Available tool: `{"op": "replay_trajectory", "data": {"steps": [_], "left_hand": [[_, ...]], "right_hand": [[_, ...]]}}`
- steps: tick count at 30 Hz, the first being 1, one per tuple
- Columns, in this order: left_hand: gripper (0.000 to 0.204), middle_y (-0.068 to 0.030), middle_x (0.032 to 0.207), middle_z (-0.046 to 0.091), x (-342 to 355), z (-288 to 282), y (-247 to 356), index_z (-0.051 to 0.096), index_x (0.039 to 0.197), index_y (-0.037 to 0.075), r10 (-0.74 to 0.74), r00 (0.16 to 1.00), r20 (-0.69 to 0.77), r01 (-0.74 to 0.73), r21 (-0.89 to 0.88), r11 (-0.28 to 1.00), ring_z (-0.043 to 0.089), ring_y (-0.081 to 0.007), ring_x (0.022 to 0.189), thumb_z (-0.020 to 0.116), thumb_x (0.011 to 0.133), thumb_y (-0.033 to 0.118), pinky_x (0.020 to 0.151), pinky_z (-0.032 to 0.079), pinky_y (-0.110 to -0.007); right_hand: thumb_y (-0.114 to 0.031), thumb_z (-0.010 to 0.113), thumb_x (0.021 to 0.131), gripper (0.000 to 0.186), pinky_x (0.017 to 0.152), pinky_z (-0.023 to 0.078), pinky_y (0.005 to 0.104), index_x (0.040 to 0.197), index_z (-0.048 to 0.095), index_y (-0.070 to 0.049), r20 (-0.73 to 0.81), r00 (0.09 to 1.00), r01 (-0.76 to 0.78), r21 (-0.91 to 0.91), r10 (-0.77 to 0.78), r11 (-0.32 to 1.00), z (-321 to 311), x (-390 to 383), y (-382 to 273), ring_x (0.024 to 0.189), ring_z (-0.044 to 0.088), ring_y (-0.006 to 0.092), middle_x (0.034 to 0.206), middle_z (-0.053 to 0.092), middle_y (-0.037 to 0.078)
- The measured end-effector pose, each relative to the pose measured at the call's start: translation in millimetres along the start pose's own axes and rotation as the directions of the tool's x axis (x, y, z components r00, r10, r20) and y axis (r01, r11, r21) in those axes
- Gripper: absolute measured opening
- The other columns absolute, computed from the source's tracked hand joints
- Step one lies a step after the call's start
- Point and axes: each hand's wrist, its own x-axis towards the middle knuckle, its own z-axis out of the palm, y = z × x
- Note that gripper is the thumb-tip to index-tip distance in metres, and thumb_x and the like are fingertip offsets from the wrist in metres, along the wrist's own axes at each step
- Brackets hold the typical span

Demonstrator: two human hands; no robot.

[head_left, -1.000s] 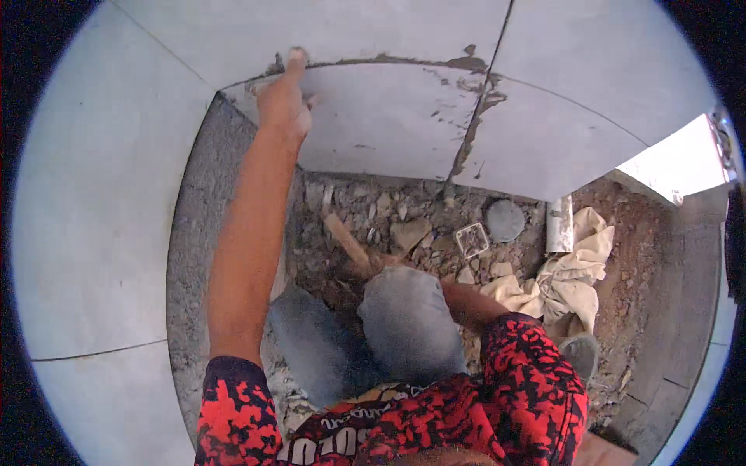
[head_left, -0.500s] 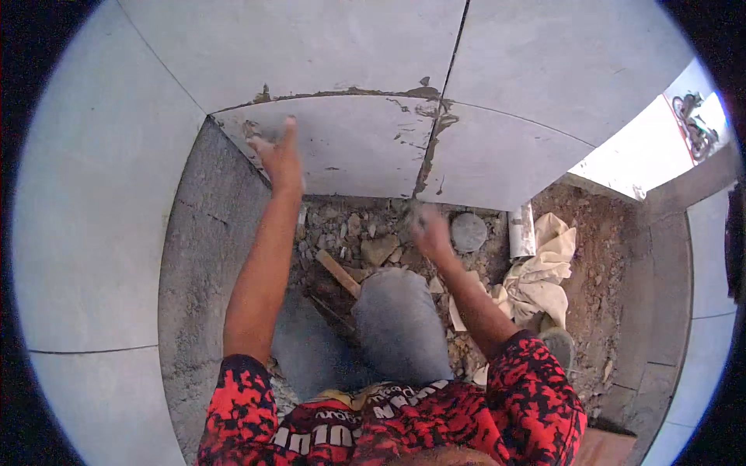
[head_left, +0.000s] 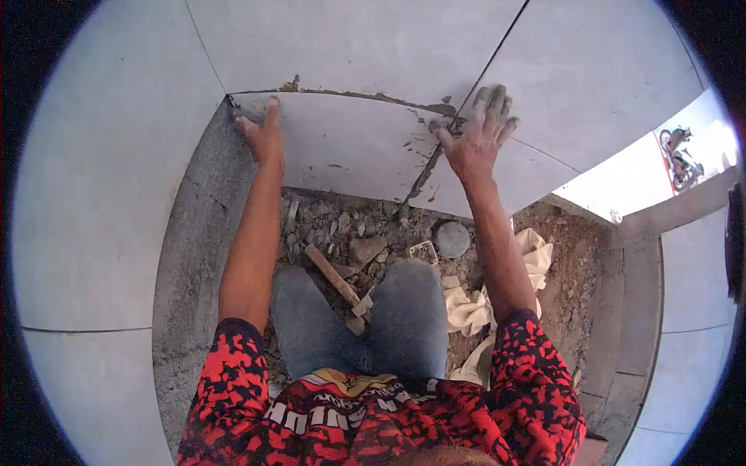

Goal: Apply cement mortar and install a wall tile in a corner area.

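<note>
Against the wall in front of me stands a pale tile (head_left: 350, 144), with grey mortar smeared along its top edge and right-hand joint. My left hand (head_left: 264, 140) presses on its upper left corner, thumb and forefinger stretched apart. Fingers spread, my right hand (head_left: 478, 140) lies over the joint between this tile and the neighbouring lower right tile (head_left: 517, 175). Its fingertips reach onto the upper right tile (head_left: 579, 74) and look coated with grey mortar. Neither hand holds anything.
Between my knees lies a hammer (head_left: 334, 276) with a wooden handle, on rubble. Beyond it are a small white plastic basket (head_left: 423, 251), a round grey lid-like disc (head_left: 451, 239) and crumpled cream cloth (head_left: 468, 309). A rough cement wall strip (head_left: 190, 233) runs along the left.
My right hand has risen from the rubble to the tile joint and spread flat. My left hand stays at the tile's upper left corner. The small basket and the hammer head have come into sight.
</note>
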Motion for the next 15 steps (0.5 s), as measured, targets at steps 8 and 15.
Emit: {"op": "replay_trajectory", "data": {"steps": [8,15], "left_hand": [[0.099,-0.0262,0.135,0.015,9.3,-1.3,-5.2,0.012,0.127,-0.014,0.010,0.996,0.090,-0.010,-0.008,1.000,0.014,-0.0335,0.127,0.064,0.069,0.046,0.104,0.012,-0.035],[0.102,-0.0299,0.133,0.017,11.2,-1.3,-10.4,0.014,0.126,-0.015,0.121,0.990,0.076,-0.121,0.000,0.993,0.016,-0.0350,0.126,0.063,0.067,0.053,0.104,0.013,-0.036]], "right_hand": [[-0.044,0.068,0.062,0.094,0.098,0.003,0.0580,0.133,0.021,-0.005,0.048,0.997,-0.057,-0.095,0.062,0.994,14.4,-3.9,5.0,0.128,0.008,0.0373,0.139,0.009,0.020],[-0.042,0.067,0.065,0.091,0.098,0.001,0.0571,0.132,0.020,-0.002,0.046,0.999,0.012,-0.099,-0.007,0.995,17.5,-6.8,10.2,0.128,0.005,0.0395,0.138,0.008,0.023]]}}
